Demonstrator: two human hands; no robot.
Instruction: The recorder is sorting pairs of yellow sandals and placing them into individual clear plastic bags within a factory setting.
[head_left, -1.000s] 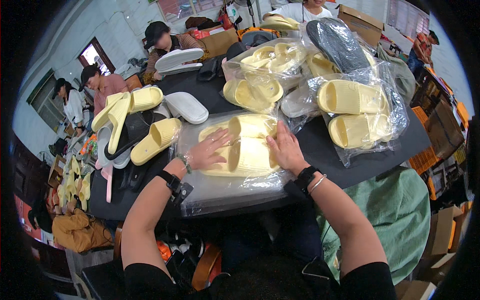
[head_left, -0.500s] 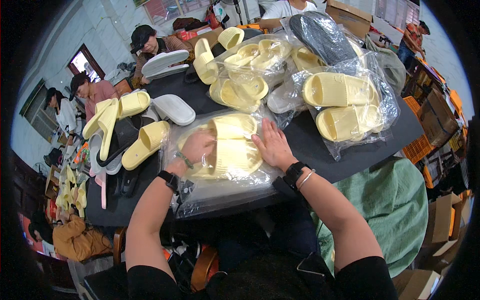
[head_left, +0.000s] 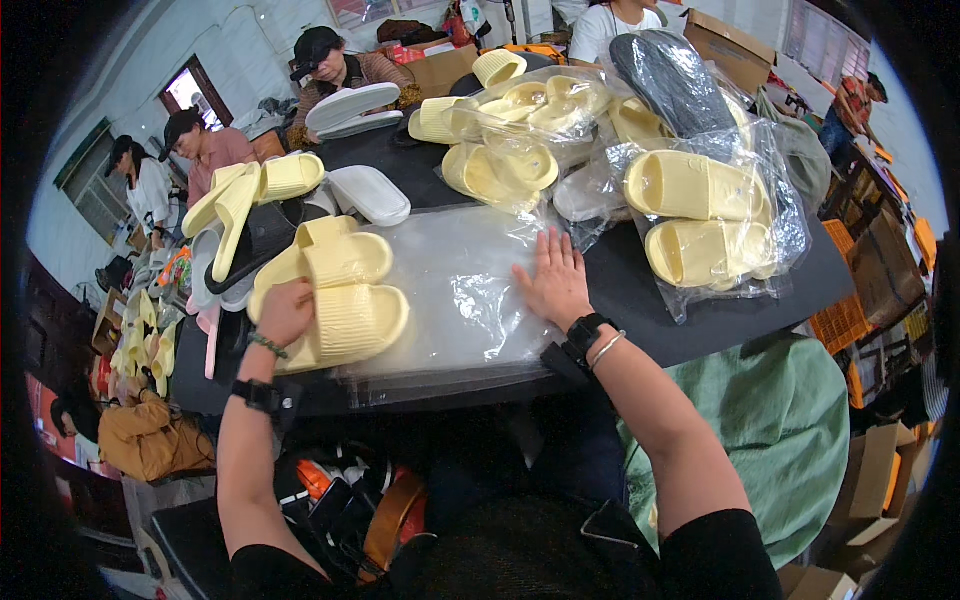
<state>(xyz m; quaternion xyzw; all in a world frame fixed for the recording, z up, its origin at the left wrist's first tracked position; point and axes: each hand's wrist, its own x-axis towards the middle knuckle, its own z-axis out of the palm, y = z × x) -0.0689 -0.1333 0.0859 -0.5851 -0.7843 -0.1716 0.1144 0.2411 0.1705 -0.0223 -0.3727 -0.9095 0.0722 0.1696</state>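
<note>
My left hand (head_left: 287, 314) is closed on a pair of yellow slippers (head_left: 362, 322), its fingers partly hidden where they grip between the soles and straps. The pair sits at the left edge of a clear plastic bag (head_left: 450, 300) that lies flat on the black table. My right hand (head_left: 556, 285) rests open and flat on the right side of the bag, fingers spread. Right of it lie yellow slippers (head_left: 695, 185) wrapped in clear plastic, with a dark wrapped pair (head_left: 672, 80) behind.
Loose yellow slippers (head_left: 290, 176) and a white slipper (head_left: 370, 194) lie at the left of the black table (head_left: 640, 310). More bagged yellow slippers (head_left: 500, 175) are at the back. A green cloth (head_left: 750, 430) hangs at the right. Several people work around.
My left hand has moved left with the yellow slippers, from the middle of the plastic bag to its left edge. My right hand stays flat on the bag. The view has shifted slightly.
</note>
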